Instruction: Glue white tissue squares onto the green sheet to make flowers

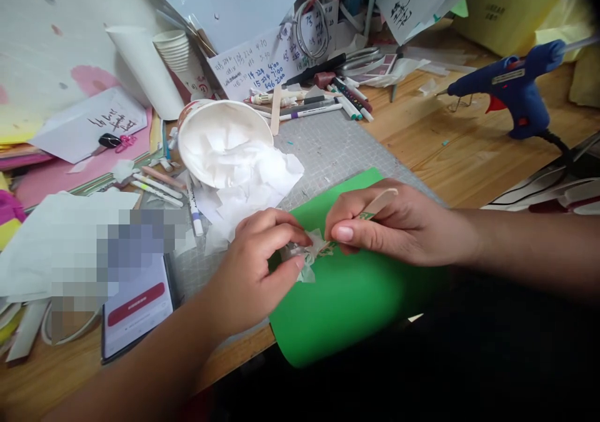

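Underneath all, table [424, 131]: wood-topped; a bare stretch is seen beyond the right fingers.
Grey cutting mat [323, 147]: laid on the table, beneath and beyond both sets of fingers.
Green sheet [365, 297]: spread directly under the fingers, its near part carried past the table's edge and curved.
Blue glue gun [510, 90]: stood on the table, well apart from the right fingers, off to their right and beyond.
Right hand [394, 225]: a wooden stick [382, 203] is pinched between thumb and forefinger.
Left hand [257, 266]: fingers are bent, thumb and forefinger tips set slightly apart at a torn tissue scrap [312, 259]; whether it is gripped cannot be told.
Paper bowl [257, 122]: tilted beyond the left fingers, with white tissue [262, 162] spilled over its rim.
Phone [135, 309]: laid left of the left fingers, screen lit.
Stick's ends: one is raised clear of the right fingers; the other is mostly covered.
Scrap's place: on the green sheet, between both hands' fingertips.
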